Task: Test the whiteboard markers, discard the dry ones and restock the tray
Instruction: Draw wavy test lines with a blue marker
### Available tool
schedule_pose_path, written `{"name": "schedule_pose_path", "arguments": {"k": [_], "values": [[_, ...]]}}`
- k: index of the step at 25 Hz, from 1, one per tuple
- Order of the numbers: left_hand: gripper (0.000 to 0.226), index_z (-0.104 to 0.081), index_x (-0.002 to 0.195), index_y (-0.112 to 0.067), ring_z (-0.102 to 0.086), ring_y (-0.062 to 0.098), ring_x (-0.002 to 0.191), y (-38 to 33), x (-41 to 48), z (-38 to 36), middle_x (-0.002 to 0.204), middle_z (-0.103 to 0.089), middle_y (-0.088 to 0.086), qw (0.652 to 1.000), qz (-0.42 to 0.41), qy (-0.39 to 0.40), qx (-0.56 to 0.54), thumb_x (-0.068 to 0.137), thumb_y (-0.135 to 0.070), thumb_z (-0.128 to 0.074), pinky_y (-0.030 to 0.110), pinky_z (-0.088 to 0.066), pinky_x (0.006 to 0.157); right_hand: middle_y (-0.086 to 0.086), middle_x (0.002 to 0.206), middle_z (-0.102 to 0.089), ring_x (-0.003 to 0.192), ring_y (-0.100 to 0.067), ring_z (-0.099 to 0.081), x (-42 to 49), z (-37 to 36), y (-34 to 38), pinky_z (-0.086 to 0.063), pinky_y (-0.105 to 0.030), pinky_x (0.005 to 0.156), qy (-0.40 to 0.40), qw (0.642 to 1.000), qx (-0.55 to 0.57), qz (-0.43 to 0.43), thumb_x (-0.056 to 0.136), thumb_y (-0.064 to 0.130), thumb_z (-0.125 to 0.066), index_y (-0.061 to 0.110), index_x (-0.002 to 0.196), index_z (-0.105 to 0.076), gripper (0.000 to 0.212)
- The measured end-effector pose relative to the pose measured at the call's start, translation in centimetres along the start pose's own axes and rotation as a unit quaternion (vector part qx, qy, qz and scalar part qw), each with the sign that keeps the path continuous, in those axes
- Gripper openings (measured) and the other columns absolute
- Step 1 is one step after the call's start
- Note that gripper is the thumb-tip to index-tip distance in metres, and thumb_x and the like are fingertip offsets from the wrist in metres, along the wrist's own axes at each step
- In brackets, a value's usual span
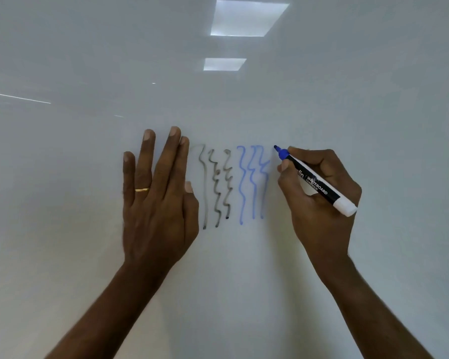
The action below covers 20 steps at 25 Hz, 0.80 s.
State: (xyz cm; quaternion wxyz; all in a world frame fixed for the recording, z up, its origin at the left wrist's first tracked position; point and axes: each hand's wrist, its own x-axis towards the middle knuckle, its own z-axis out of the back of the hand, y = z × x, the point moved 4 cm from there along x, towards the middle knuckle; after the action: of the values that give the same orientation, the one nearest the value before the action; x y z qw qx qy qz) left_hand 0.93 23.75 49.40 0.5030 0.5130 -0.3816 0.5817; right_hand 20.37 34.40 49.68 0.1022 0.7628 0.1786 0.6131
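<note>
A white whiteboard [244, 268] fills the whole view. My right hand [319, 200] grips an uncapped blue whiteboard marker [314, 181] with a black barrel and white end. Its blue tip touches the board just right of the drawn lines. Three wavy black test lines [216, 187] and three wavy blue test lines [253, 182] run down the board between my hands. My left hand [157, 198] lies flat on the board with straight fingers, left of the black lines, a gold ring on one finger. No tray or other markers are in view.
Two bright ceiling-light reflections [246, 18] shine on the upper board. A thin pale streak [16, 96] crosses the board at the far left.
</note>
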Motion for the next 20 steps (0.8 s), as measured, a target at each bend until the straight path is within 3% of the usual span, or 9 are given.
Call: {"name": "schedule_pose_path", "arguments": {"k": [2,4,6,8,10,14,18,20], "values": [[0.06,-0.031,0.156,-0.003,-0.014,0.034,0.156,0.0,0.0,0.0,0.166,-0.025,0.009,1.0,-0.001,-0.002,0.005,0.097,-0.008,-0.038,0.057,-0.014,0.125,-0.004,0.084,-0.071,0.069,-0.016,-0.066,-0.5,0.1,-0.4,-0.055,-0.029,0.079,-0.005,1.0,-0.005,0.01,0.087,-0.002,-0.071,0.001,0.095,-0.069,0.009],[0.064,-0.031,0.156,-0.003,-0.014,0.034,0.156,-0.1,0.0,0.1,0.166,-0.026,0.009,1.0,-0.003,-0.006,-0.001,0.092,-0.005,-0.038,0.055,-0.011,0.126,0.002,0.083,-0.07,0.075,-0.001,-0.066,-1.7,0.3,-1.1,-0.05,-0.038,0.104,0.001,1.0,-0.021,0.019,0.083,-0.005,-0.069,-0.001,0.091,-0.068,0.009],[0.069,-0.032,0.155,-0.002,-0.014,0.035,0.156,-0.1,0.0,0.2,0.165,-0.027,0.01,1.0,-0.007,-0.005,-0.013,0.086,-0.002,-0.038,0.053,-0.008,0.127,0.004,0.086,-0.07,0.093,0.014,-0.064,-3.1,0.9,-2.1,-0.049,-0.049,0.107,0.003,0.999,-0.04,0.011,0.081,-0.003,-0.069,-0.002,0.092,-0.069,0.011],[0.073,-0.032,0.155,0.0,-0.013,0.036,0.156,0.1,0.0,0.2,0.165,-0.027,0.012,0.999,-0.014,-0.004,-0.031,0.082,0.003,-0.038,0.051,-0.008,0.127,0.001,0.088,-0.07,0.105,0.018,-0.059,-4.8,1.6,-2.7,-0.052,-0.048,0.102,-0.007,0.998,-0.061,0.02,0.082,0.005,-0.069,-0.001,0.094,-0.069,0.014],[0.076,-0.032,0.154,0.0,-0.013,0.036,0.156,0.1,-0.1,0.1,0.164,-0.027,0.015,0.998,-0.025,-0.005,-0.049,0.079,0.012,-0.039,0.051,-0.011,0.127,0.001,0.084,-0.068,0.108,0.02,-0.056,-7.1,2.3,-3.3,-0.051,-0.048,0.104,0.006,0.996,-0.076,0.044,0.081,0.01,-0.065,0.011,0.093,-0.066,0.012],[0.073,-0.037,0.153,-0.003,-0.017,0.035,0.155,0.0,-0.3,-0.1,0.163,-0.029,0.015,0.998,-0.046,-0.012,-0.05,0.085,0.026,-0.038,0.052,-0.018,0.126,-0.003,0.082,-0.069,0.106,0.014,-0.057,-11.6,3.6,-5.0,-0.049,-0.053,0.105,0.075,0.99,-0.102,0.065,0.08,0.008,-0.064,0.017,0.098,-0.064,0.02],[0.074,-0.041,0.152,-0.005,-0.023,0.032,0.154,0.2,-0.5,-0.3,0.162,-0.033,0.014,0.998,-0.051,-0.016,-0.044,0.085,0.026,-0.039,0.05,-0.019,0.126,0.004,0.108,-0.073,0.126,-0.009,-0.061,-8.7,3.7,-4.3,-0.056,-0.048,0.094,0.029,0.997,-0.069,-0.003,0.09,0.014,-0.07,0.017,0.107,-0.069,0.018],[0.066,-0.043,0.15,-0.004,-0.027,0.032,0.153,0.4,-0.6,-0.4,0.161,-0.035,0.015,0.997,-0.055,-0.026,-0.049,0.089,0.021,-0.036,0.049,-0.02,0.126,-0.003,0.109,-0.074,0.117,-0.017,-0.067,-5.0,2.6,-2.7,-0.054,-0.053,0.097,0.021,0.999,-0.034,-0.001,0.091,0.005,-0.073,0.009,0.11,-0.069,0.02]]}}
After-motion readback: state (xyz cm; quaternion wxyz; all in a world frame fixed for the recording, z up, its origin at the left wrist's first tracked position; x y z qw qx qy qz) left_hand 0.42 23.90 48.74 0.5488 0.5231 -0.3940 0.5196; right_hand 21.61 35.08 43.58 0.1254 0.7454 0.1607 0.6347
